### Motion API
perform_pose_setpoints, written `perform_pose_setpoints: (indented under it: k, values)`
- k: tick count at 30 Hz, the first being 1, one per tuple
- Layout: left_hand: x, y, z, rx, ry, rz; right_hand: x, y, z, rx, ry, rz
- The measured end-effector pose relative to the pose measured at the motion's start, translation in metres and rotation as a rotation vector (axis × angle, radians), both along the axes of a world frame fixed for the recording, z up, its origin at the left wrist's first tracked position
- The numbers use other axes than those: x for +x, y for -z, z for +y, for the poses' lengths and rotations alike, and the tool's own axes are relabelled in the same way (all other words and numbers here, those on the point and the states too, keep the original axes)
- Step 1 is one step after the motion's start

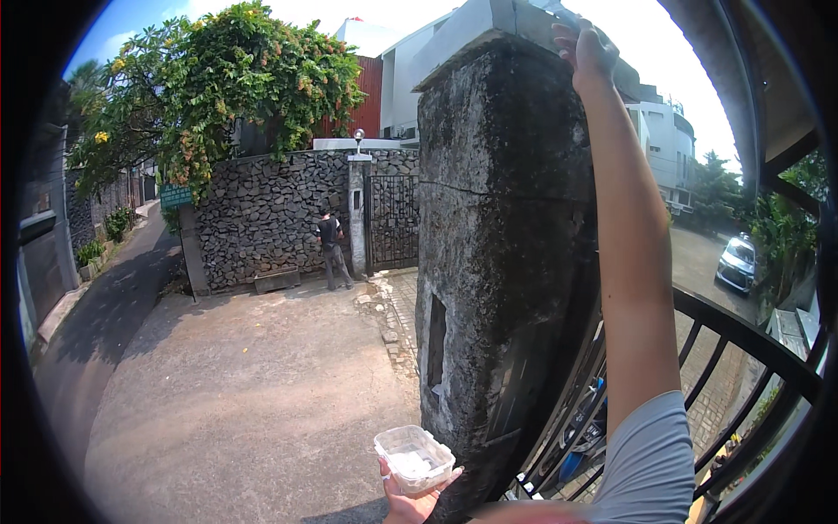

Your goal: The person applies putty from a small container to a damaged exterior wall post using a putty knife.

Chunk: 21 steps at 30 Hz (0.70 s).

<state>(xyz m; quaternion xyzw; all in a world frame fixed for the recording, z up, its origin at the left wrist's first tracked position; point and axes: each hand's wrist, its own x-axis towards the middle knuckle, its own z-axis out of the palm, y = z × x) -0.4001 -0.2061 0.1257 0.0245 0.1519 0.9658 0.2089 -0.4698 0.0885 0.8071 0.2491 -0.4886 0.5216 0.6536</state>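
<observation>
My left hand (408,505) holds up a clear plastic food container (415,456) from below, with the fingers around its base. Some white material lies in the bottom of the container. High at the upper edge, my right hand (590,54) reaches to the top of a weathered concrete pillar (497,192), its fingers curled beside the grey cap (471,37). A pale, thin object (553,8) shows at those fingers, partly cut off by the picture's edge; its kind cannot be made out.
Black metal railing (742,336) curves behind my right arm, with a motorcycle (583,428) beyond its bars. A person (332,249) stands by the stone wall (253,223) near a dark gate (393,218). A silver car (738,264) stands at the right.
</observation>
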Motion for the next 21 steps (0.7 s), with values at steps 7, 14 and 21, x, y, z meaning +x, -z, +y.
perform_pose_setpoints:
  k: [7,14,21]
  values:
    - [-0.010,0.004,-0.013,-0.060,-0.097,0.091,-0.046,0.015,0.013,0.280,0.737,0.219]
    - [-0.010,0.018,-0.014,0.001,-0.059,-0.004,-0.059,0.041,0.024,0.307,1.068,0.173]
    - [-0.009,0.026,-0.012,-0.105,-0.134,0.030,-0.056,0.052,0.018,0.358,1.073,0.132]
